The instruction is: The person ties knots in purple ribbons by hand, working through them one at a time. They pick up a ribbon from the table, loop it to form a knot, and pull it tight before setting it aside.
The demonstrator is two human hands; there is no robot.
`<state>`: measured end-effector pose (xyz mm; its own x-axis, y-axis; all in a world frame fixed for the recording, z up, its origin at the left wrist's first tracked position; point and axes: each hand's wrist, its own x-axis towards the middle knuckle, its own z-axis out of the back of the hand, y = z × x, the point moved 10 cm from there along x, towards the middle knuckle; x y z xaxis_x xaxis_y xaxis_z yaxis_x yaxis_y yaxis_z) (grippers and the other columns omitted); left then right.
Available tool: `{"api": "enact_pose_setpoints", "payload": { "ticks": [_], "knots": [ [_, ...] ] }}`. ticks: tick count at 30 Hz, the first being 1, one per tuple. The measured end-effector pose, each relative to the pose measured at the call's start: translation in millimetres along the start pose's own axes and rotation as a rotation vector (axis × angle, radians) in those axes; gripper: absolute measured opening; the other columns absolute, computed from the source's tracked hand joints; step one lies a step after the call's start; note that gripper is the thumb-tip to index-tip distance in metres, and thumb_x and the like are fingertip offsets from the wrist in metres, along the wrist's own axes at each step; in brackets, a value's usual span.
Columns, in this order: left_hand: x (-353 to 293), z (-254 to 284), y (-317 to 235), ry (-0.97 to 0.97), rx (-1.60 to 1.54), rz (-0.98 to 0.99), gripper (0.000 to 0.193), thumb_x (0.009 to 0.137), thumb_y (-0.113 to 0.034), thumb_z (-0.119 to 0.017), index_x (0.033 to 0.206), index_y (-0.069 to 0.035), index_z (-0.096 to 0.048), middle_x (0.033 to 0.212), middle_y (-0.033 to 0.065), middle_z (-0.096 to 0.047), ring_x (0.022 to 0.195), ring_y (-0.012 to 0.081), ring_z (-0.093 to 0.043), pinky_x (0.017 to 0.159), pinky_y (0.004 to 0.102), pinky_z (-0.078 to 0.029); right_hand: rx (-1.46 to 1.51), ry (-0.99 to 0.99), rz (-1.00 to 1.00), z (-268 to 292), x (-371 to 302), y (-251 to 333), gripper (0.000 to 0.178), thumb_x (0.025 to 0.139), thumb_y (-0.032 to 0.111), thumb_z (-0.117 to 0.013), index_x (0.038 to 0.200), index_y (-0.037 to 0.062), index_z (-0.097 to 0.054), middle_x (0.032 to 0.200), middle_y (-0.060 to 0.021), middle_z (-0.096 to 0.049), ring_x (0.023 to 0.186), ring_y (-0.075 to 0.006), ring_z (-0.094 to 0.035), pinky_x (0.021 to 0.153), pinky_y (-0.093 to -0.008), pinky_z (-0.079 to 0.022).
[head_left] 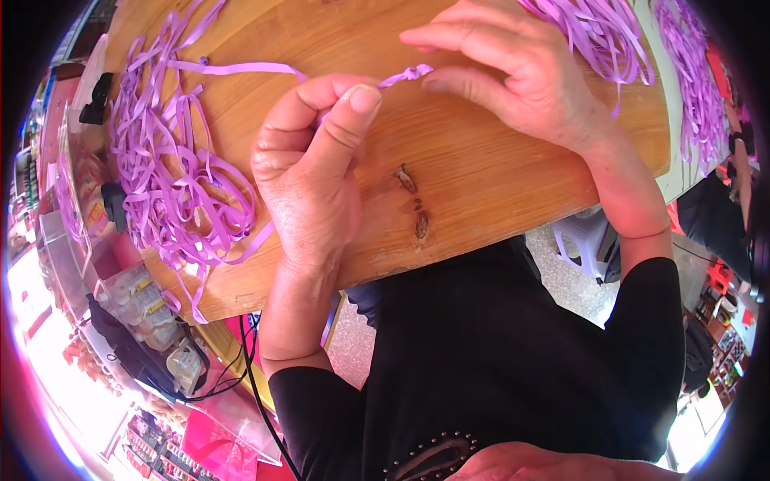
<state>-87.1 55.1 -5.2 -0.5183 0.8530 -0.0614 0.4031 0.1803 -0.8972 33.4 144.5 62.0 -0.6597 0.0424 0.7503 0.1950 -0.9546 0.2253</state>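
My left hand (317, 152) pinches a narrow purple ribbon between thumb and forefinger above the wooden table. A short knotted end of the ribbon (407, 75) sticks out to the right of the pinch. From behind the hand the same colour of ribbon runs left to a loose tangled heap of purple ribbon (176, 176). My right hand (513, 76) is just right of the knotted end, thumb and fingers spread apart, with nothing visible between them. Whether its thumb touches the ribbon's tip I cannot make out.
The wooden table (481, 180) has dark knots near its front edge. At the far right lie a looped bundle of purple ribbon (605, 40) and another ribbon pile (691, 88) on a pale surface. A light purple plastic stool (584, 244) stands below. Black cables (247, 353) hang at the left.
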Motion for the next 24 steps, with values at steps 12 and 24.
{"api": "enact_pose_setpoints", "payload": {
  "ticks": [12, 24],
  "knots": [
    [-4, -6, 0, 0.043, 0.045, -0.015, 0.008, 0.082, 0.000, -0.067, 0.090, -0.001, -0.066, 0.076, -0.0036, -0.060, 0.064, 0.0001, -0.045, 0.057, 0.0150, -0.035, 0.074, 0.163, -0.218, 22, 30, 39, 0.033, 0.075, 0.012, -0.071, 0.105, 0.0011, -0.064, 0.085, -0.0054, -0.058, 0.076, -0.0209, -0.056, 0.067, -0.0318, -0.040],
    [7, 42, -41, -0.117, 0.214, -0.243, 0.003, 0.082, 0.003, -0.065, 0.083, 0.000, -0.065, 0.071, 0.0000, -0.061, 0.056, 0.0021, -0.045, 0.050, 0.0157, -0.036, -0.213, 0.096, -0.152, 32, 19, 24, 0.016, 0.066, 0.003, -0.069, 0.081, 0.0029, -0.064, 0.071, -0.0055, -0.053, 0.066, -0.0213, -0.050, 0.061, -0.0325, -0.038]
  ]
}}
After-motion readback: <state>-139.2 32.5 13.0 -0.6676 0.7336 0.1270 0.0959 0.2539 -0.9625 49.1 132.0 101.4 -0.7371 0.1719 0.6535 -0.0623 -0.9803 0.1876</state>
